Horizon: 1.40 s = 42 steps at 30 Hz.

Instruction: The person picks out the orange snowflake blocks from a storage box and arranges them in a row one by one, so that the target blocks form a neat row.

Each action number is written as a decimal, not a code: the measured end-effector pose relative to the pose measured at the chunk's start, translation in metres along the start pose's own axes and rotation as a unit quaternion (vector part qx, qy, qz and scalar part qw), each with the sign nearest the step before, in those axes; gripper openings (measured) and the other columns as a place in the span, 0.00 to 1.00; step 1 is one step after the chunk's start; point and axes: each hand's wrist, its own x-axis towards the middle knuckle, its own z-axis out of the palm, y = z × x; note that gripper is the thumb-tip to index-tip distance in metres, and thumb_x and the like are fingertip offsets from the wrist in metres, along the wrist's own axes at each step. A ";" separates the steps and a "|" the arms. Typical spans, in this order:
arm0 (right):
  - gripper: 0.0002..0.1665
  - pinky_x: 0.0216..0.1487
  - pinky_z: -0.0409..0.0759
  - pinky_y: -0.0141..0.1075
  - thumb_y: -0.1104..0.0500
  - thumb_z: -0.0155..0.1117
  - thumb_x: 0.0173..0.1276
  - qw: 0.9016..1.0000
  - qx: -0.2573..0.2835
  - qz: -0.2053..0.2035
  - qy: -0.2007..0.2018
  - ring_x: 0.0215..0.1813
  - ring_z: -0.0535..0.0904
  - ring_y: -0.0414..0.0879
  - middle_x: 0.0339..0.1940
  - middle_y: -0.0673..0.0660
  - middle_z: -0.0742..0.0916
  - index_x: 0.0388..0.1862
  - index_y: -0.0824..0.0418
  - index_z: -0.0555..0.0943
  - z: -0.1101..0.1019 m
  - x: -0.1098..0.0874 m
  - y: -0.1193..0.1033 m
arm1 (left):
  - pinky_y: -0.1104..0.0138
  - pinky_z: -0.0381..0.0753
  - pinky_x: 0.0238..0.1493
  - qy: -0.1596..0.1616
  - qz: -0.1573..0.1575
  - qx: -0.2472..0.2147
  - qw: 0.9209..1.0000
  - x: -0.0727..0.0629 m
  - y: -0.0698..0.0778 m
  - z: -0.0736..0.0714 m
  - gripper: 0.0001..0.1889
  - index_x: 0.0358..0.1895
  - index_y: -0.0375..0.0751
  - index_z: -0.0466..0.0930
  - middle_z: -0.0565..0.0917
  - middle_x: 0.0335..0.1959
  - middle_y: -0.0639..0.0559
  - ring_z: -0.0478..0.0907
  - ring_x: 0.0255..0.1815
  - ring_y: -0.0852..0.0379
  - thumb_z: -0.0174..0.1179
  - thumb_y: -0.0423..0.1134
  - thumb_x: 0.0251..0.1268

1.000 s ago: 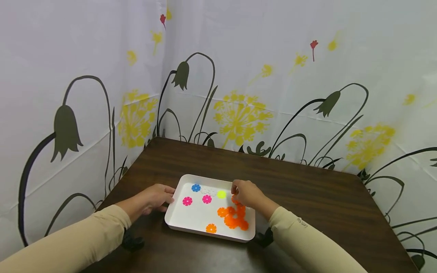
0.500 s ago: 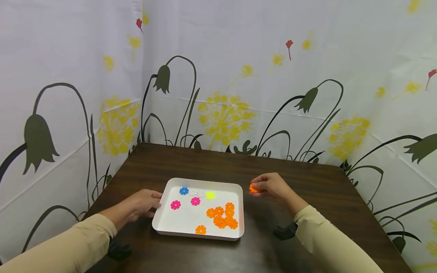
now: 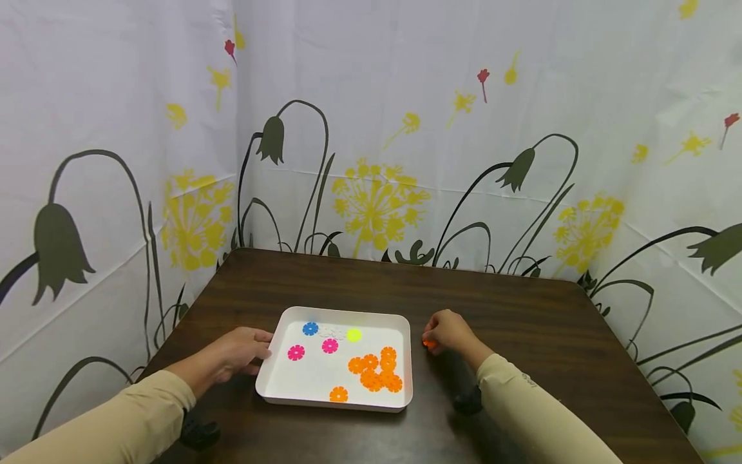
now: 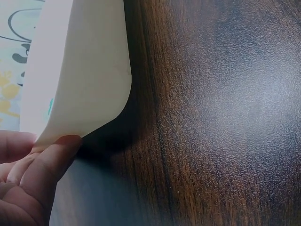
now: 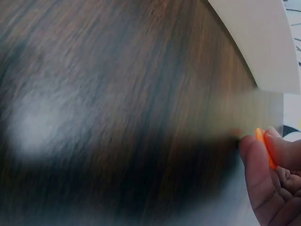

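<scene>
A white tray (image 3: 290, 380) lies on the table and holds flower-shaped discs. My left hand (image 3: 240, 352) pinches its left edge, with thumb and finger on either side of the tray wall (image 4: 91, 80) in the left wrist view. To the right of the tray, my right hand (image 3: 455, 332) pinches an orange flower disc (image 5: 266, 148) between thumb and finger, low over the tabletop. Inside the tray are a cluster of orange discs (image 3: 372, 379), a blue disc (image 3: 310, 328), two pink discs (image 3: 330, 346), a yellow disc (image 3: 353, 335) and some whitish see-through discs (image 3: 332, 332).
The dark wood table (image 3: 348, 274) reaches back to a white curtain (image 3: 429, 90) printed with flowers. Black straps with small devices sit under both wrists, the left one (image 3: 199, 433) near the table's front.
My right hand has carried an orange disc out of the tray to its right side, then down toward the table. The left hand stays at the tray's left edge. The head view has shifted.
</scene>
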 end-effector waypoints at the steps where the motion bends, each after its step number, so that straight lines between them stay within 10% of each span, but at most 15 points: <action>1: 0.07 0.24 0.85 0.36 0.66 0.72 0.59 1.000 -0.017 -0.001 0.000 0.20 0.81 0.44 0.22 0.57 0.83 0.28 0.65 0.81 0.001 0.000 -0.001 | 0.55 0.86 0.44 -0.001 0.000 0.001 1.000 -0.001 0.000 0.000 0.23 0.64 0.23 0.69 0.78 0.57 0.30 0.82 0.43 0.49 0.55 0.30 0.69; 22: 0.12 0.20 0.80 0.34 0.52 0.69 0.65 0.990 -0.140 -0.014 0.019 0.17 0.79 0.45 0.21 0.54 0.81 0.33 0.59 0.78 0.011 0.001 -0.008 | 0.56 0.86 0.45 -0.008 -0.005 -0.009 1.000 -0.003 -0.001 -0.001 0.23 0.65 0.24 0.69 0.78 0.58 0.31 0.82 0.43 0.50 0.54 0.30 0.70; 28: 0.19 0.30 0.87 0.41 0.49 0.63 0.70 0.998 0.055 -0.004 -0.014 0.27 0.84 0.49 0.30 0.60 0.85 0.42 0.66 0.79 -0.011 -0.005 -0.025 | 0.56 0.86 0.46 -0.012 -0.002 -0.004 1.000 -0.002 -0.001 -0.002 0.23 0.66 0.24 0.68 0.78 0.58 0.31 0.82 0.45 0.49 0.55 0.31 0.71; 34: 0.26 0.46 0.86 0.48 0.48 0.64 0.69 0.965 0.240 0.021 -0.104 0.43 0.88 0.57 0.47 0.69 0.87 0.53 0.70 0.78 -0.023 -0.011 -0.053 | 0.56 0.86 0.46 -0.017 -0.002 -0.007 1.000 -0.004 -0.002 -0.003 0.23 0.66 0.24 0.68 0.77 0.59 0.31 0.82 0.45 0.49 0.55 0.31 0.70; 38: 0.24 0.48 0.86 0.45 0.52 0.67 0.67 0.972 0.189 0.013 -0.142 0.48 0.86 0.60 0.49 0.68 0.87 0.55 0.68 0.80 -0.012 -0.016 -0.072 | 0.56 0.86 0.47 -0.019 -0.003 -0.002 1.000 -0.005 -0.003 -0.004 0.23 0.66 0.25 0.68 0.77 0.60 0.31 0.82 0.46 0.49 0.55 0.32 0.71; 42: 0.23 0.51 0.85 0.43 0.54 0.71 0.64 0.986 0.029 -0.028 -0.159 0.48 0.83 0.58 0.44 0.62 0.87 0.54 0.65 0.81 0.009 -0.020 -0.084 | 0.56 0.86 0.47 -0.020 0.000 0.005 1.000 -0.004 -0.001 -0.004 0.24 0.66 0.26 0.68 0.77 0.60 0.31 0.82 0.47 0.48 0.55 0.33 0.71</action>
